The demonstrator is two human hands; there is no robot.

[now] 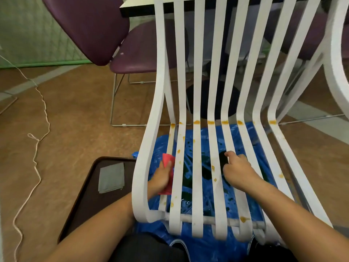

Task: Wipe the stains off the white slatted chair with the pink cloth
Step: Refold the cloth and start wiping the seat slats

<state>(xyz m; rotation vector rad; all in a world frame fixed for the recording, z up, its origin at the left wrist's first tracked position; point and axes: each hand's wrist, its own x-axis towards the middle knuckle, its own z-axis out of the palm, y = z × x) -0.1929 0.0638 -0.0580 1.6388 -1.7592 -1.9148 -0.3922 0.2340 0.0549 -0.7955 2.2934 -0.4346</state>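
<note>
The left hand [162, 177] gripped the pink cloth [168, 160] against the narrow leftmost slat of the white slatted chair [198, 91], just inside its left edge rail; the right hand [238, 172] curled round a middle slat; orange stains [213, 168] dotted the slats between them.

Brown speckled floor [75, 110] across the left and middle of the frame, with a pale grey stripe [56, 73] on it. Green wall panel [28, 31] in the upper left corner. Purple chair [90, 25] with thin metal legs near the top. Pale table top [139, 5] with a dark edge at the top middle, above a dark round base [205, 104]. Long cream cord [38, 140] in loose loops down the left side. Blue plastic sheet [207, 248] on the floor, lower middle. Dark brown tray [83, 201] in the lower left, with a folded grey cloth [111, 177] on it.
</note>
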